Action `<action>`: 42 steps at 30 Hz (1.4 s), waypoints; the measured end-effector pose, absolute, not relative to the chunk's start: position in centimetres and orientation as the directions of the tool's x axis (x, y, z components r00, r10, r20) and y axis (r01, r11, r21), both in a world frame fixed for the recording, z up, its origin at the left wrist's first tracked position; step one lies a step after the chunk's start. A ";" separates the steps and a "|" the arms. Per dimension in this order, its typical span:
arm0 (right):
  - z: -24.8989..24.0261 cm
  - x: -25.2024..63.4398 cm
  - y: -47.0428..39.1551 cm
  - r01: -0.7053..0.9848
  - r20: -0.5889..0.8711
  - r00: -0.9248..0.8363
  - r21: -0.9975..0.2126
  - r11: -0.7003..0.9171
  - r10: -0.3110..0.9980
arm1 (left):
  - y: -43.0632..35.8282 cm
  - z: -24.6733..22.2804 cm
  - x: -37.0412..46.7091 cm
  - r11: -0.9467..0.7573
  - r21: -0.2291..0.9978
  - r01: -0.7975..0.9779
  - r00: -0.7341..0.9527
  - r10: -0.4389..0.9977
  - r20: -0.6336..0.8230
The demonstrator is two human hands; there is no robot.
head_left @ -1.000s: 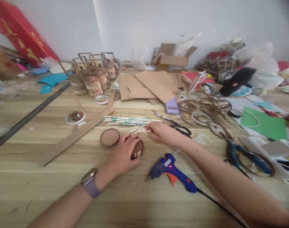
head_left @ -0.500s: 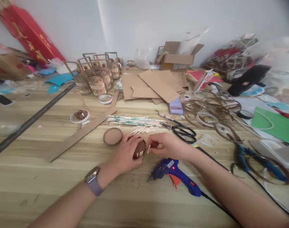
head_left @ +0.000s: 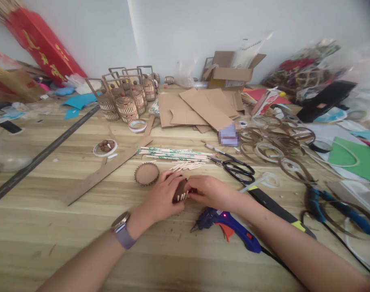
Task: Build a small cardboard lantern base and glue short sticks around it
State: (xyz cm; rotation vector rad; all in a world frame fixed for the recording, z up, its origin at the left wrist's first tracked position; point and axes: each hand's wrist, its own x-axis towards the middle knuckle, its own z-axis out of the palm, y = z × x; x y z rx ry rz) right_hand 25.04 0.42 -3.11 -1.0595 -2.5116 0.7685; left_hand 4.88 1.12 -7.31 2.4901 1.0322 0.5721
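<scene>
My left hand [head_left: 166, 194], with a watch on its wrist, is wrapped round a small round brown piece [head_left: 179, 190] that has several short pale sticks [head_left: 182, 196] along its near edge. The fingers of my right hand [head_left: 204, 190] are pinched at the right side of that piece, on a short stick mostly hidden by the fingertips. A second round brown piece with a notched rim [head_left: 146, 174] lies just left of my hands. Behind them is a pile of short cut sticks [head_left: 186, 165]. A blue glue gun [head_left: 227, 227] with a red light lies below my right hand.
Black-handled scissors [head_left: 239, 170], paper-wrapped sticks [head_left: 172, 154] and a cardboard strip [head_left: 108, 172] lie beyond my hands. Small woven lanterns [head_left: 127, 107] and cardboard sheets [head_left: 197, 109] stand or lie farther back. Brown hoops [head_left: 272, 138] and pliers [head_left: 314, 202] are at the right.
My right hand has moved left with the short stick, from a small gap to touching the round piece in my left hand. The whole view has shifted slightly.
</scene>
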 end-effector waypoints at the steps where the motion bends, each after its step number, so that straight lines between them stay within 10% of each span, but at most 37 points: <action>1: -3.2 25.0 0.4 0.555 0.088 -0.689 -0.574 0.601 0.720 | 1.1 -7.3 4.9 -0.655 0.492 0.573 0.646 0.731 0.220; 31: 0.0 25.9 -0.7 0.665 0.176 -0.604 -0.427 0.613 0.777 | 1.1 -7.8 5.3 -0.672 0.509 0.538 0.624 0.724 0.295; 42: -1.1 30.5 -8.7 0.930 -0.438 -0.227 -0.363 0.061 0.870 | 1.2 -8.5 5.1 -0.676 0.457 0.578 0.622 0.728 0.290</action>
